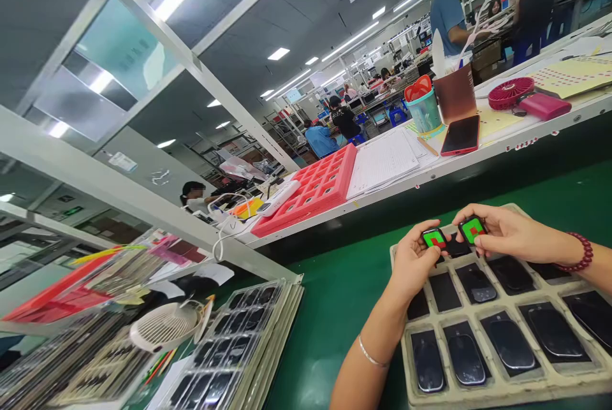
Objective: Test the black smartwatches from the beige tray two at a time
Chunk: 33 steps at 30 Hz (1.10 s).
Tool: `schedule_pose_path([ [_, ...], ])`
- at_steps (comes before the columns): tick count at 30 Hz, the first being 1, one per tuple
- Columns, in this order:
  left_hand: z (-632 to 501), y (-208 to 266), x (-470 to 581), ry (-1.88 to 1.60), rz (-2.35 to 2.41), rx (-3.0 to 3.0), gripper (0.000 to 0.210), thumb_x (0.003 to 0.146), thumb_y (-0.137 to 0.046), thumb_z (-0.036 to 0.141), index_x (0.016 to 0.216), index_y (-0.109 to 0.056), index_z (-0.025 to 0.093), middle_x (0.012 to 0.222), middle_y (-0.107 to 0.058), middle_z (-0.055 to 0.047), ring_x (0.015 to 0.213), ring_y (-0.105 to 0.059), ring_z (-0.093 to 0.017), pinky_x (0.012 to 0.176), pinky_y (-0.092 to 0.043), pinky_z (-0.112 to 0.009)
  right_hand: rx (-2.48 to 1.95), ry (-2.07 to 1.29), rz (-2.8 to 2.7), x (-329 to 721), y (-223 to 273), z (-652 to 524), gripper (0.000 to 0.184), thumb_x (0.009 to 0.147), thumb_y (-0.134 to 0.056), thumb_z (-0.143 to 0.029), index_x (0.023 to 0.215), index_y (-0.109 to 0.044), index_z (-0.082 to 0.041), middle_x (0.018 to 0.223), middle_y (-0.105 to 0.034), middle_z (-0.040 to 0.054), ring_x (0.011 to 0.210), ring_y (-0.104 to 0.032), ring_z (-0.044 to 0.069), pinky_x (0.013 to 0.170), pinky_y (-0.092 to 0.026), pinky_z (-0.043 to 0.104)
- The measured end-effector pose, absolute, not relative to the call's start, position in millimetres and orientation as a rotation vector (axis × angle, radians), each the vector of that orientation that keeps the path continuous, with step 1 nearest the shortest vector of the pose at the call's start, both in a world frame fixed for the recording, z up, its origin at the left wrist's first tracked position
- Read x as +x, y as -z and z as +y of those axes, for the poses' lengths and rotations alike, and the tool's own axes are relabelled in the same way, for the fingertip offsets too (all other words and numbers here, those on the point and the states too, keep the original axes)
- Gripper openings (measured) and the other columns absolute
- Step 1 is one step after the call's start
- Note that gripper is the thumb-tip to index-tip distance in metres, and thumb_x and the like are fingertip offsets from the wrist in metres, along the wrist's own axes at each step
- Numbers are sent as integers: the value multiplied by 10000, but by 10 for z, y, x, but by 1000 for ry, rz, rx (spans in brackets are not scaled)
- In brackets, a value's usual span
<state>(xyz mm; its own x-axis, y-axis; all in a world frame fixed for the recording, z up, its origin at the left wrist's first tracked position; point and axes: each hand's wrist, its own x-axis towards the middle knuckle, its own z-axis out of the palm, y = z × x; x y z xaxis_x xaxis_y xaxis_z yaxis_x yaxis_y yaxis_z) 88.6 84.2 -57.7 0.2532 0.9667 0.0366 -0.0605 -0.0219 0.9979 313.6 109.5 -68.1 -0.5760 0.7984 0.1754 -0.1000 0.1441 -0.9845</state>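
My left hand [415, 257] pinches a small square smartwatch body [434, 240], its lit screen showing green with red blocks. Another strapless smartwatch body [472, 231] with a similar green and red screen is held between the thumb and fingers of my right hand [509, 231]. The two are side by side, slightly apart, over the far edge of a beige moulded tray [478, 314]. In the tray's pockets lie several dark glossy rounded pieces, such as this black one [509, 340]. My fingers partly cover both watches.
Stacked trays of dark pieces [229, 340] stand left on the green table [325, 333]. A white fan [165, 326] lies beside them. The shelf ahead carries a red foam tray [310, 187], papers [382, 161], a phone [460, 136] and a cup [424, 110]. Other people sit and stand beyond.
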Motion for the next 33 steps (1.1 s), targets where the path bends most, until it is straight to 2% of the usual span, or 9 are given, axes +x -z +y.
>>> schedule_pose_path([
  [8,833,532,911,-1097,951,1281,457,727,-808,222,1153,-660,148,898,-730,-50,748,-642,-124,755,-542,-265,-718,-1477,-1728,3151,676,1071,363,852,-703,-286,1198,-620,-212,993,-691,55,710,-630,164,636,-556,282],
  [17,834,542,874,-1087,969,1335,443,774,-806,412,1122,-676,171,874,-731,-57,720,-648,-152,720,-537,-289,-746,-1437,-1764,3126,577,1071,235,847,-711,-352,1018,-687,-193,845,-694,39,666,-589,161,594,-564,280],
  [23,823,538,876,-1093,967,1332,462,741,-828,315,1140,-648,168,899,-714,-53,766,-625,-143,737,-512,-269,-764,-1432,-1800,3145,603,1083,242,853,-703,-331,1053,-688,-197,856,-692,37,658,-594,158,592,-558,276],
  [28,827,543,880,-1103,969,1351,468,746,-796,253,1172,-616,179,881,-689,-34,790,-603,-143,736,-477,-257,-696,-1445,-1777,3150,661,1078,367,889,-668,-282,1249,-624,-226,1059,-709,72,792,-672,194,664,-585,295],
  [33,836,549,891,-1096,975,1355,529,725,-775,209,1221,-593,190,950,-687,-45,874,-621,-167,782,-483,-271,-712,-1452,-1733,3127,665,1069,374,870,-676,-301,1231,-616,-227,1067,-703,73,808,-696,211,686,-602,315],
])
